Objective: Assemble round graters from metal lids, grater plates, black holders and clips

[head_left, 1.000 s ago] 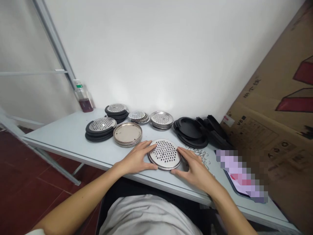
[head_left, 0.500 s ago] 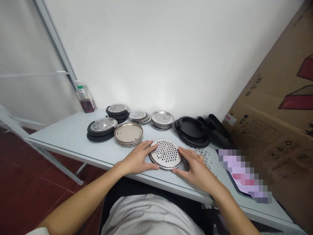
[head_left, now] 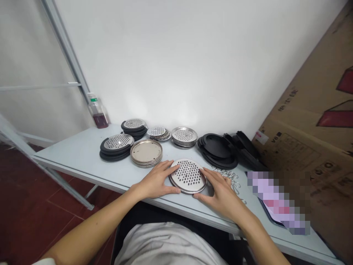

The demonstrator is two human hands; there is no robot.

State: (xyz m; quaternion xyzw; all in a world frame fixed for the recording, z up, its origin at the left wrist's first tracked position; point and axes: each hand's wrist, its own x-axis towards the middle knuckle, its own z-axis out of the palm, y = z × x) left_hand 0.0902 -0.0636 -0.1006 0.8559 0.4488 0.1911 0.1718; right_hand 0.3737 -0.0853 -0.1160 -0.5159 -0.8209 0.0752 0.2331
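Observation:
A round perforated steel disc (head_left: pixel 188 176) lies flat on the pale table (head_left: pixel 82 156) near its front edge. My left hand (head_left: pixel 156 180) presses against the disc's left rim, and my right hand (head_left: pixel 219 194) grips its right rim. Between my hands, the disc's holes show and its underside is hidden. Just beyond my left hand sits a stack of plain steel discs (head_left: pixel 146 153). Small metal wire rings (head_left: pixel 228 175) lie close to my right fingers.
Along the back of the table stand stacks of perforated discs (head_left: pixel 118 141) on black rings, black rubber rings (head_left: pixel 217 146), and a bottle of dark red liquid (head_left: pixel 98 114). A pixelated flat object (head_left: pixel 278 201) lies at right, beside a large cardboard box (head_left: pixel 303 136).
My head view has shifted slightly, so the whole scene sits a little lower and further right. My hands stay on the disc's rim, and nothing on the table has visibly moved.

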